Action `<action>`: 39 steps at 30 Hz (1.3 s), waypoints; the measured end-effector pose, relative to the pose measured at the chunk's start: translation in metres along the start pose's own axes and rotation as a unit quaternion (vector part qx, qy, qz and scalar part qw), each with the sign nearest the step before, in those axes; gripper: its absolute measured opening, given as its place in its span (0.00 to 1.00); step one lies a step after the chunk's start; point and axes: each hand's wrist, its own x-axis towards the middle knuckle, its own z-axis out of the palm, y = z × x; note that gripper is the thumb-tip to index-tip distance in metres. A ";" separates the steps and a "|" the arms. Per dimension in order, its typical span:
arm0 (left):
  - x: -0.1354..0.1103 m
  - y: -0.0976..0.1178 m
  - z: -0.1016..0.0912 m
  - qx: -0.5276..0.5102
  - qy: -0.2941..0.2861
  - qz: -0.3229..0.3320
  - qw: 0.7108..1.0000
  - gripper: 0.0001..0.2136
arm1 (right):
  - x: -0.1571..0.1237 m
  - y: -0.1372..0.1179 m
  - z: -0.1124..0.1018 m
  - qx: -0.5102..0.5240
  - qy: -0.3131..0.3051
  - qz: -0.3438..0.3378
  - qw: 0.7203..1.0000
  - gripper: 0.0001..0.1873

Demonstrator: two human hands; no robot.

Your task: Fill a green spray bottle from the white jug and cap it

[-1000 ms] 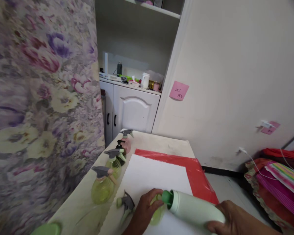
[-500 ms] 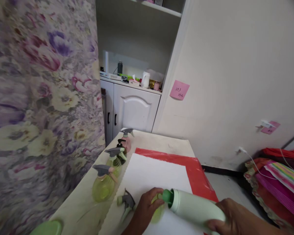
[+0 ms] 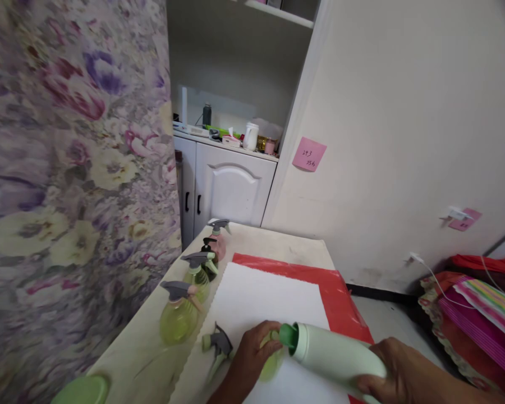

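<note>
My right hand (image 3: 393,367) grips a pale green flask (image 3: 336,358) tipped on its side, its dark green spout (image 3: 287,335) touching the mouth of a small yellow-green bottle (image 3: 270,359). My left hand (image 3: 252,352) is wrapped round that small bottle, holding it on the white cloth (image 3: 265,300). A loose grey and green trigger sprayer head (image 3: 217,345) lies on the cloth just left of my left hand.
Three spray bottles stand in a row along the table's left side: yellow-green (image 3: 178,315), green (image 3: 197,270), pink (image 3: 217,238). A red sheet (image 3: 340,297) lies under the cloth. A green lid (image 3: 82,390) sits at the near left. Floral curtain left, white cabinet (image 3: 227,188) behind, bedding (image 3: 480,306) right.
Hands and flask stay in place, spout still at the small bottle's mouth. The view has shifted slightly.
</note>
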 end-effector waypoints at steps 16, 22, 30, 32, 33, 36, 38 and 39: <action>0.001 -0.001 0.001 -0.003 0.013 -0.016 1.000 0.09 | 0.004 0.007 0.001 -0.027 -0.017 -0.009 0.999 0.16; 0.000 -0.002 0.001 -0.004 0.006 -0.004 1.000 0.09 | 0.005 0.015 0.004 -0.034 -0.016 -0.015 0.999 0.17; 0.000 -0.005 0.001 0.006 0.006 -0.001 1.000 0.09 | 0.003 0.009 0.001 -0.033 -0.022 0.003 0.999 0.17; 0.000 -0.005 0.001 0.005 0.008 -0.004 1.000 0.09 | 0.003 0.007 0.000 -0.033 -0.023 0.000 0.999 0.17; 0.000 -0.005 0.001 0.005 0.010 -0.005 1.000 0.09 | 0.003 0.006 0.000 -0.032 -0.026 -0.003 0.999 0.17; 0.001 -0.005 0.000 0.008 0.011 -0.006 1.000 0.09 | 0.003 0.004 -0.002 -0.033 -0.031 0.004 0.999 0.16; 0.001 -0.005 0.000 0.010 0.013 -0.007 1.000 0.09 | 0.004 0.005 -0.002 -0.039 -0.030 0.012 0.999 0.16; 0.000 -0.006 0.000 0.010 0.013 -0.009 1.000 0.09 | 0.004 0.006 -0.001 -0.044 -0.027 0.012 0.999 0.17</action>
